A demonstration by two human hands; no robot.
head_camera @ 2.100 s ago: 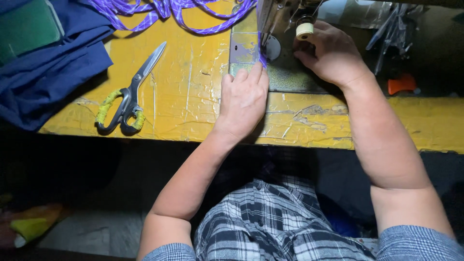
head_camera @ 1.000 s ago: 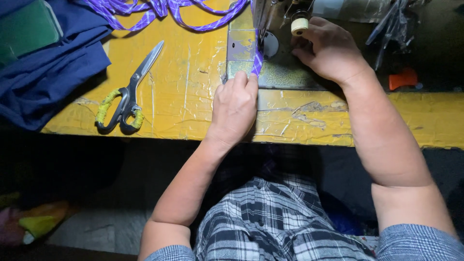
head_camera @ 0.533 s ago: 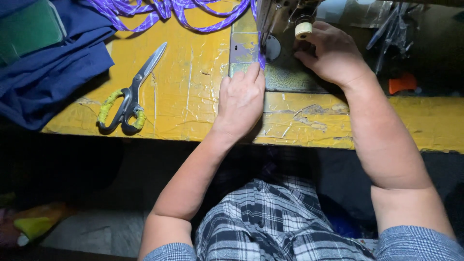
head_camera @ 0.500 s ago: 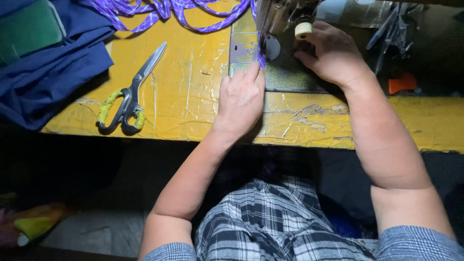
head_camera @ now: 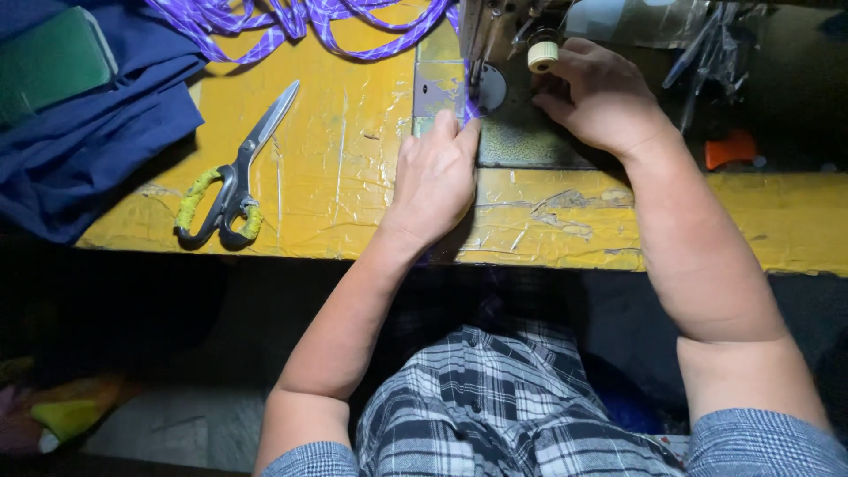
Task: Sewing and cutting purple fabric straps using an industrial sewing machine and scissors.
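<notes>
Yellow taped tabletop (head_camera: pixel 336 177) spreads before you: your left hand (head_camera: pixel 435 177) lies flat, fingers together, pinning purple woven strap (head_camera: pixel 466 88) toward the grey sewing machine (head_camera: pixel 521 115), while your right hand (head_camera: pixel 601 97) curls loosely beside a cream thread spool (head_camera: pixel 541 56), steadying.

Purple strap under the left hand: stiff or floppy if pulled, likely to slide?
Probably floppy: the purple strap lies in loose, tangled loops on the yellow table. Likely light, being thin and flat. It may slide easily, since the tabletop looks glossy; the left hand pins it flat.
</notes>
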